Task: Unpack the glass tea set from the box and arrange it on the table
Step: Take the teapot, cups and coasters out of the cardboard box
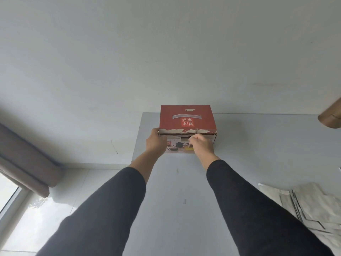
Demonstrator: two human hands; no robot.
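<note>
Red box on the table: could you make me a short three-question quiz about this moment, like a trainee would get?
1. True or false: the red box is already open, with glassware standing on the table.
2. Which hand works at the front lip of the lid near its middle? A) left hand B) right hand
3. Fill in: the stack of grey sheets lies on the table to the person's ____.

Key
1. False. The lid is down and no glassware is in sight.
2. B. Its grip curls at the flap edge, while the left hand holds the box's left front corner.
3. Right, near the table's edge.
</note>
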